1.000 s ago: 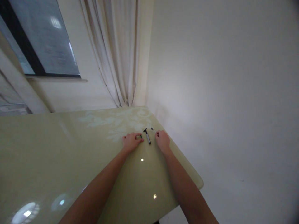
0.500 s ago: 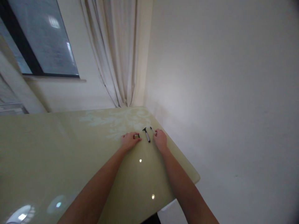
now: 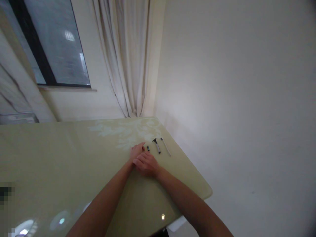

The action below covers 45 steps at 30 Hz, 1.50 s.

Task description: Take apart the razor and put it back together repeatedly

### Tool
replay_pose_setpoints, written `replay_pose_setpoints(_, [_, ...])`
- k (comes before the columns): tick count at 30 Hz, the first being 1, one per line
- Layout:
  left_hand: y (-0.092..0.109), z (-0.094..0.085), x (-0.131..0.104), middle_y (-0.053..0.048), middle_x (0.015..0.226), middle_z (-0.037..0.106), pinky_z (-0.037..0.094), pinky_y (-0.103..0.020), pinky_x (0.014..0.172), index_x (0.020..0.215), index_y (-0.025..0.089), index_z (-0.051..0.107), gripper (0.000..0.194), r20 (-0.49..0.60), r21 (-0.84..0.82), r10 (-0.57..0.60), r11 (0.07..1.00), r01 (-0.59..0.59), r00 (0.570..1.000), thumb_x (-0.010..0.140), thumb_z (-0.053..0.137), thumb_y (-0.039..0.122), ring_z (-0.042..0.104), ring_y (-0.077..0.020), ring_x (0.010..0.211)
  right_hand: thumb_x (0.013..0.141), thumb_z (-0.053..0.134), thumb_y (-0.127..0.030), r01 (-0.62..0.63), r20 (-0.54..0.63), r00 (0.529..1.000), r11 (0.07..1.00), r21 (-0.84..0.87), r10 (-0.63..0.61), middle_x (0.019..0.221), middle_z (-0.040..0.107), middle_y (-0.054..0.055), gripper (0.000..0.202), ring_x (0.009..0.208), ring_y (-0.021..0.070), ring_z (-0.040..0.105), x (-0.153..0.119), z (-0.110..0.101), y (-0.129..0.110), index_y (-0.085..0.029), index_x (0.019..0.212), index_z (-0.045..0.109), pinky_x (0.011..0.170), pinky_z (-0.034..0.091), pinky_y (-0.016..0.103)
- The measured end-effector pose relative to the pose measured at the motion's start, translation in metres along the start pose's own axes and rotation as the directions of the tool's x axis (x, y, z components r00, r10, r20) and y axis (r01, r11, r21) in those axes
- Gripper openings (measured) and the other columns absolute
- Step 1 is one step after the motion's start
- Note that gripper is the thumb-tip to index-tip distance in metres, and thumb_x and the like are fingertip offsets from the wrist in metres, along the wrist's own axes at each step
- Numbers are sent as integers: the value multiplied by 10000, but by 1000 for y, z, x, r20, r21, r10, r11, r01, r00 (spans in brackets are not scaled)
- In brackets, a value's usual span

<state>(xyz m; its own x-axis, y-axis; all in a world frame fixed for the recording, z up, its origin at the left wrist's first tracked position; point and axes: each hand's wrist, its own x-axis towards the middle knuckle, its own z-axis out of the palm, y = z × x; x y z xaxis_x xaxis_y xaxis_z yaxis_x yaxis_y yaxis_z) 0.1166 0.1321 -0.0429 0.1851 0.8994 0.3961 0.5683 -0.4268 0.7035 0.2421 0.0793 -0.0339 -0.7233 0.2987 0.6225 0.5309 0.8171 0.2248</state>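
My left hand (image 3: 137, 151) rests on the table just left of a small dark object (image 3: 148, 148), apart from it. Its index finger is stretched out and its grasp looks open. My right hand (image 3: 147, 163) crosses in front of the left hand's wrist, fingers curled and pressed together. Whatever lies under those fingers is hidden. Right of the small dark object, a razor (image 3: 158, 147) with a black head and grey handle lies on the table. Beside it lies a toothbrush (image 3: 166, 147) with a dark head and pale handle, touched by neither hand.
The glossy pale green table (image 3: 61, 158) reflects lights and ends at a slanted right edge near the white wall (image 3: 234, 115). Behind it hang a cream curtain (image 3: 123, 59) and a dark-framed window (image 3: 59, 46). Something white shows below the front edge.
My right hand has let go of the toothbrush and moved left, over to my left hand's wrist. My left hand has released the small dark object. The view has shifted slightly.
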Motion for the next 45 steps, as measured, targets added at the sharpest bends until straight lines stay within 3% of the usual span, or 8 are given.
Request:
replay_pose_setpoints(6, [9,-36,-66,-56,778,698,482,-313,715,812,189,641,97,106,-25,-43,999,46,993,817,548,213,627,-211,747,1020,468,-404,57,22,998,997,44,-58,771,672,43,296,682,170,600,-10,-7,0,-202,856,608,619,399,297])
replay_pose_setpoints(12, [22,-62,-117,-59,776,738,493,-316,701,736,208,653,244,192,-184,-66,978,102,979,880,485,312,646,-232,744,1046,432,-531,160,51,985,983,88,-165,684,634,16,435,615,146,586,-7,-6,-12,-219,795,601,556,346,270])
replay_pose_setpoints(20, [29,-66,-120,-35,699,715,424,-296,656,711,204,697,188,188,27,-137,991,135,973,798,531,197,620,-213,687,1062,381,-522,166,4,986,985,43,-167,629,593,9,501,544,144,515,-8,-4,-11,-203,748,608,526,300,283])
replay_pose_setpoints(27, [24,-81,-117,-70,803,715,423,-287,670,762,214,656,161,317,314,80,931,-184,945,894,563,225,653,-215,745,1072,402,-408,180,46,983,984,8,-180,629,601,17,455,545,147,506,-9,-3,-9,-198,733,621,525,286,293])
replay_pose_setpoints(32, [15,-83,-115,-71,825,746,420,-274,656,843,206,677,273,384,418,99,868,-269,918,990,456,273,677,-196,730,1086,421,-422,142,93,986,990,-5,-141,633,615,19,450,560,142,527,-13,-1,-9,-190,756,619,535,285,281])
replay_pose_setpoints(39, [15,-83,-114,-103,717,743,411,-301,639,707,193,691,560,427,497,40,824,-271,903,1059,303,390,680,-207,657,1021,542,-362,-180,162,970,983,-30,182,744,658,39,315,702,166,574,-13,-4,1,-189,779,643,694,378,301])
replay_pose_setpoints(42, [20,-85,-114,-108,749,761,420,-311,663,729,195,715,598,473,542,-11,792,-281,881,1064,273,416,702,-217,696,997,583,-336,-493,161,846,861,-127,508,953,694,88,203,950,226,605,-11,-10,17,-180,908,678,901,392,359])
replay_pose_setpoints(45, [23,-85,-113,-114,772,772,430,-320,679,757,195,734,603,493,548,-24,785,-289,869,1063,264,417,717,-230,722,955,636,-341,-621,224,732,765,-170,643,1190,663,113,240,1161,266,551,-10,-19,41,-196,1140,686,1024,343,402])
